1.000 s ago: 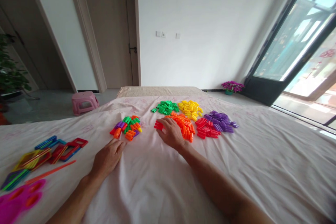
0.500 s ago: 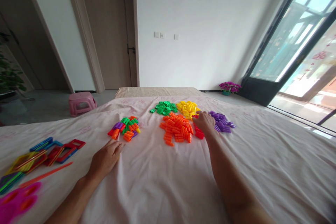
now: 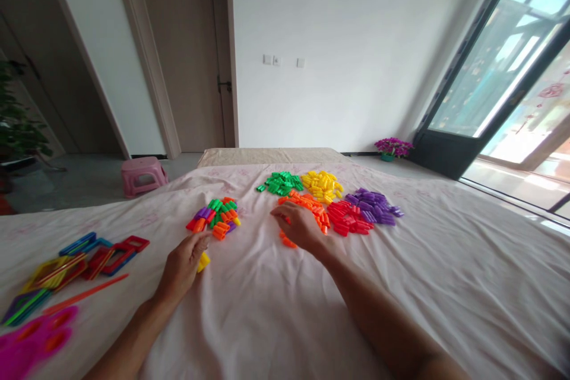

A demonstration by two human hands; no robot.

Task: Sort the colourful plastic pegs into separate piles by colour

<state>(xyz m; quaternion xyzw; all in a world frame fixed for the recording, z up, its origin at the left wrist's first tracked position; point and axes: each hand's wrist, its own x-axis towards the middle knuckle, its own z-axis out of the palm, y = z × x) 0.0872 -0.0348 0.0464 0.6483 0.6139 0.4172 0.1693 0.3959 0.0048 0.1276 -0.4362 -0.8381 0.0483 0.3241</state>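
My left hand [image 3: 184, 261] rests low on the left, its fingers bent together just in front of a small mixed pile of plastic blocks [image 3: 219, 212]. A yellow plastic block [image 3: 203, 262] shows from under its thumb side, partly covered by the hand. My right hand [image 3: 299, 225] hovers over the orange blocks [image 3: 317, 206], hiding much of that pile. Its fingers point left, loosely bent, and nothing shows between them. To its right lie red blocks [image 3: 350, 218] and purple blocks [image 3: 376, 206]; behind are green blocks [image 3: 280, 183] and yellow blocks [image 3: 321, 184].
A pale cloth [image 3: 267, 320] with folds covers the table. At the left lie flat coloured frame tiles [image 3: 116, 256], an orange stick [image 3: 86, 294] and a pink piece with holes [image 3: 35, 341]. A pink stool [image 3: 143, 176] stands on the floor beyond.
My right hand has moved left from the red and purple piles to above the orange pile, uncovering the red blocks. A yellow block now shows beside my left hand, which has shifted slightly.
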